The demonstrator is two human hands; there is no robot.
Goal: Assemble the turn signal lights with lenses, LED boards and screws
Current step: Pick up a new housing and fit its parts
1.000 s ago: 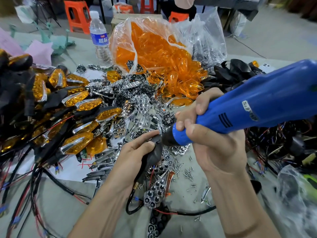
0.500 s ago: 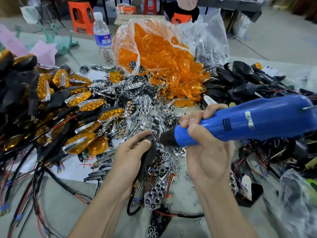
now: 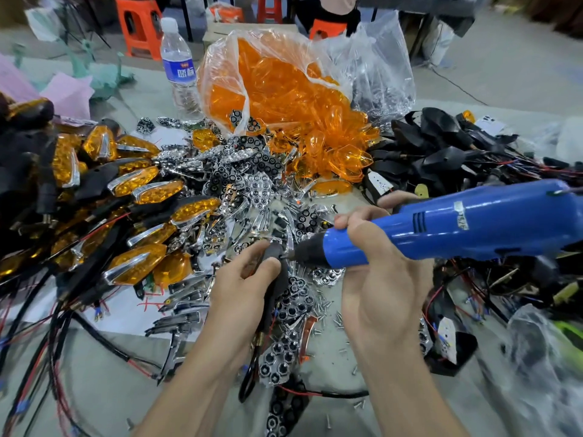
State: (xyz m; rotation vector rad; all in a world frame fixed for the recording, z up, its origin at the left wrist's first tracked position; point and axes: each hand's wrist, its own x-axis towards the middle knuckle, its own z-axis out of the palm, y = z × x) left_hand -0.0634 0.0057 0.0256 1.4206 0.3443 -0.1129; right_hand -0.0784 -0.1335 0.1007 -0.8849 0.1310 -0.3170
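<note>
Our left hand pinches the housing while our right hand, clamped on the driver, points its bit in from 3 o'clock.

An assembly workshop. Finished turn signals heap left of the lens bag; orange stools stand behind it.

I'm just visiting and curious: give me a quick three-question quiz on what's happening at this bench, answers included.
1. True or false: the right hand grips the blue screwdriver.
2. The left hand holds: A) a black housing, B) a hammer, C) a cup.
3. Fill in: the clear bag holds ______ lenses.
Key: 1 true; 2 A; 3 orange.
</note>
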